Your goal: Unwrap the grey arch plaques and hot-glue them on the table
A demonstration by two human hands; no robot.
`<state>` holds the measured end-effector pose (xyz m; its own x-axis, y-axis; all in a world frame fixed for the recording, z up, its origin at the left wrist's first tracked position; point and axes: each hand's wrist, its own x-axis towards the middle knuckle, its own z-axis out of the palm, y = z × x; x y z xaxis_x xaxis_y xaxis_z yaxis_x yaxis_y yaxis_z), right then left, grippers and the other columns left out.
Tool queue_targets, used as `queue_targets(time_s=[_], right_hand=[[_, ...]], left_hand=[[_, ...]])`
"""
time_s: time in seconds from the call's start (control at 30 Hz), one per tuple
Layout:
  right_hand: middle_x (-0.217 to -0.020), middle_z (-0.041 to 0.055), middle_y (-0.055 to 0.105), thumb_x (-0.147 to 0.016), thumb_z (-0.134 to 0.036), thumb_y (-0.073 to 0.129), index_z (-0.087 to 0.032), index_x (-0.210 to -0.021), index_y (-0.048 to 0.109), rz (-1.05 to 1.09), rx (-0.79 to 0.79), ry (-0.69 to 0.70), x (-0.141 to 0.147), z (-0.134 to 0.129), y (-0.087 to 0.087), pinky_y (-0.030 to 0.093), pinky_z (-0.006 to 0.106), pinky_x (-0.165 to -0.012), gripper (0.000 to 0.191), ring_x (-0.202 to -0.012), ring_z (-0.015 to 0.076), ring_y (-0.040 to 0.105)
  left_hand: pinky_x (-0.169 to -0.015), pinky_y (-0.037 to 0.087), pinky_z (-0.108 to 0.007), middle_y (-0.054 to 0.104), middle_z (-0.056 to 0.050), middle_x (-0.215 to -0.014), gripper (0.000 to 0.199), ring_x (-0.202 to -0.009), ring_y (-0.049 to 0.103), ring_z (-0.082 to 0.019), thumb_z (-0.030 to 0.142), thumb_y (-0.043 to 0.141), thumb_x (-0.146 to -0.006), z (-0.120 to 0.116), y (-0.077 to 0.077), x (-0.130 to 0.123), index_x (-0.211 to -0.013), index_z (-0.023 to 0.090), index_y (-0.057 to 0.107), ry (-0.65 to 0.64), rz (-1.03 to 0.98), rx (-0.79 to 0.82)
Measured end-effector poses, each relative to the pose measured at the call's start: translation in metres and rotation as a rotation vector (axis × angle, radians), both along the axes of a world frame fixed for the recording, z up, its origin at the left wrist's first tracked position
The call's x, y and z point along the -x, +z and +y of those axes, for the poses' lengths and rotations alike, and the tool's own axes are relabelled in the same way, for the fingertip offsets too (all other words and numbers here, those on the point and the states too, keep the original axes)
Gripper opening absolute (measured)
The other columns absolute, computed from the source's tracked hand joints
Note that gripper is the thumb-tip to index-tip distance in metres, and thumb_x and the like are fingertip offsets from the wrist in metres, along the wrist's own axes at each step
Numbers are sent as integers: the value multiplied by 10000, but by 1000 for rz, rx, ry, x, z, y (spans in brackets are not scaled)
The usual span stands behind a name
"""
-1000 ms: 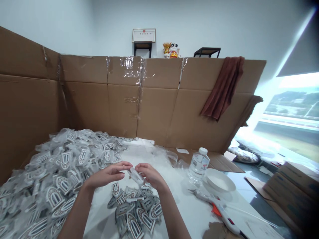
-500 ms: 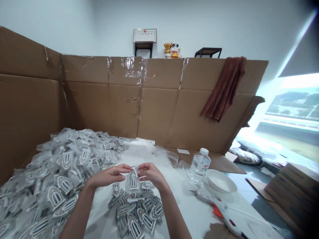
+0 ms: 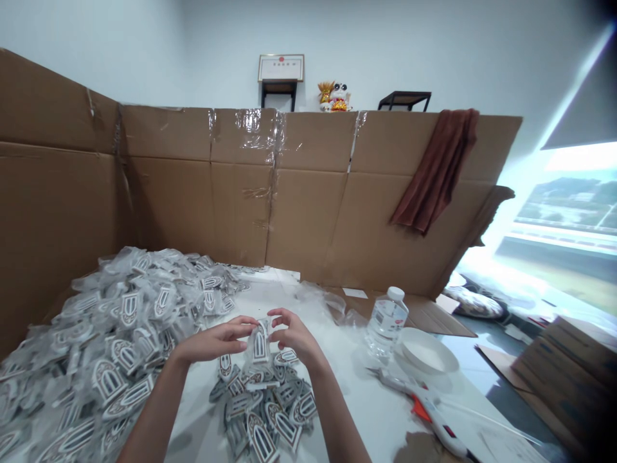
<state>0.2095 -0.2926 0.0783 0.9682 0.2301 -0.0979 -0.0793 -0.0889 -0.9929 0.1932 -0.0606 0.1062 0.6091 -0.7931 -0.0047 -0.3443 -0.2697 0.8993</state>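
Observation:
My left hand [image 3: 222,339] pinches the upper left edge of a small clear plastic bag [image 3: 261,346] holding a grey-and-white arched-window piece with a brown border. Just right of the bag, my right hand [image 3: 292,337] has its fingers apart and curved, with nothing seen between them. Below both hands lies a small heap of loose arched-window pieces [image 3: 263,437] on the white table [image 3: 193,421]. To the left spreads a large mound of similar pieces in clear bags [image 3: 130,308].
Cardboard walls [image 3: 308,212] stand behind and left. On the right are a water bottle [image 3: 385,325], a white bowl [image 3: 429,350] and a white-handled tool with an orange trigger [image 3: 441,424]. A brown cloth [image 3: 436,173] hangs over the cardboard. Crumpled clear plastic [image 3: 332,302] lies behind the hands.
My right hand's fingers have come off the bag's upper right edge and spread apart. The left hand keeps its grip, and the bag has hardly moved.

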Motion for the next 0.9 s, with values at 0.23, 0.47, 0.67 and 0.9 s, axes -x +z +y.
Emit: queue_targets(time_s=[0.23,0.47,0.67,0.9], right_hand=[[-920,-2,433,-488,-115,553,-198,-958,573,-33,57,-14,-1,-2,-1,330,207,-455,478,-564,48,439],[-916,-10,423,-495,-109,550,-198,-930,590,-14,19,95,0,-4,1,273,202,-434,445,-536,33,398],[-913,-11,439,-515,-117,607,-211,-906,597,17,-174,222,4,-6,9,214,177,-443,402,-599,41,412],[-1002,66,512,-613,-349,600,-243,-1064,426,-61,-455,-526,-11,-11,-8,465,245,-668,494,-962,180,546]], left_hand=[[-1107,319,-306,342,-15,-1476,465,-1370,303,-202,496,501,-857,9,-23,-16,-1250,261,584,261,-18,-124],[-1160,193,-337,320,-156,-1476,536,-1389,285,-242,293,509,-799,27,-74,-48,-1286,69,532,734,-172,-484],[-1167,170,-323,418,-142,-1415,467,-1428,167,-248,163,492,-762,26,-99,-61,-1208,63,591,841,-231,-504],[-1107,294,-354,507,-176,-1301,552,-1386,278,-271,163,440,-783,27,-112,-70,-1321,40,467,1061,-262,-471]])
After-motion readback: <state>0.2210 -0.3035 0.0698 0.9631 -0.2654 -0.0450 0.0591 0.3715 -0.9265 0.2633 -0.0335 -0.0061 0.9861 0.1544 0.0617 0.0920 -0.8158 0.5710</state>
